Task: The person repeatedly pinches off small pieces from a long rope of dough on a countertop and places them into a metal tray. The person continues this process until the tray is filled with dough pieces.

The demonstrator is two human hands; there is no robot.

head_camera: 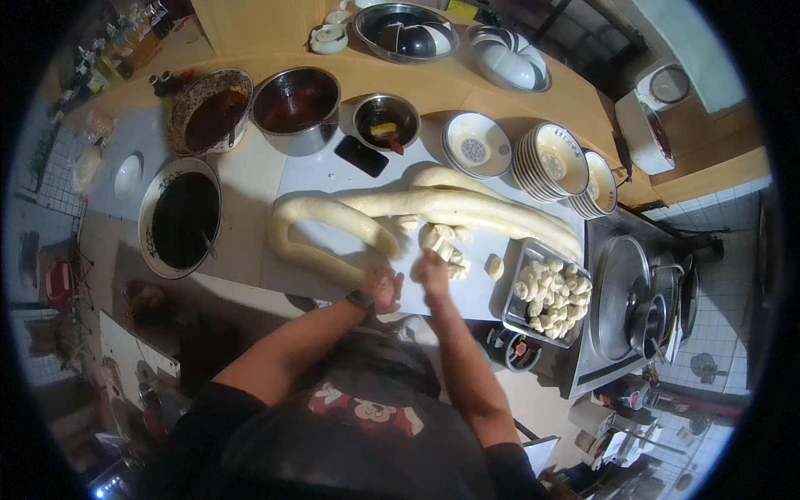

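Observation:
A long, thick rope of pale dough (325, 212) lies bent in a loop on the light work surface, and further thick lengths extend to the right. At the rope's near end is my left hand (382, 287), its fingers partly spread; whether it grips the dough is unclear. My right hand (431, 269) is curled beside a small heap of cut dough pieces (440, 240); what lies inside its fingers is hidden. One dough piece (495, 267) sits apart, left of a metal tray (512, 294) filled with many dough pieces (553, 297).
Stacked bowls (478, 145) stand back right. A phone (361, 156) lies by a metal bowl holding a brush (386, 125). Basins of dark liquid (186, 219) and red-brown sauce (215, 119), plus a steel pot (297, 134), stand left. Pans and a large lid (619, 294) are right.

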